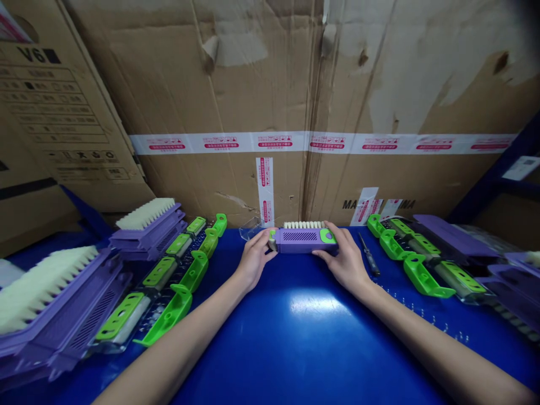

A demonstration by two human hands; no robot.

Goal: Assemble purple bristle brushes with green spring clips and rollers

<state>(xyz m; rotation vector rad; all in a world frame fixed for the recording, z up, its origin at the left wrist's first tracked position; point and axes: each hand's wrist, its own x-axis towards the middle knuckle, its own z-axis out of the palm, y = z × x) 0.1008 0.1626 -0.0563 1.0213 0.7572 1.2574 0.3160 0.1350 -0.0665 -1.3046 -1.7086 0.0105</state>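
A purple brush [300, 238] with a green end piece and pale bristles lies on its side on the blue table [295, 337], far from me at the centre. My left hand [252, 260] grips its left end, fingers curled around it. On the other end, over the green piece, my right hand [346, 257] is wrapped around the brush. Both forearms stretch forward across the table.
Purple brushes [63, 292] with white bristles are stacked at the left, beside a row of green handles [177, 292]. More green handles [417, 264] and purple parts [455, 236] lie at the right. A small screwdriver [369, 255] lies beside my right hand. Cardboard boxes [295, 101] wall the back.
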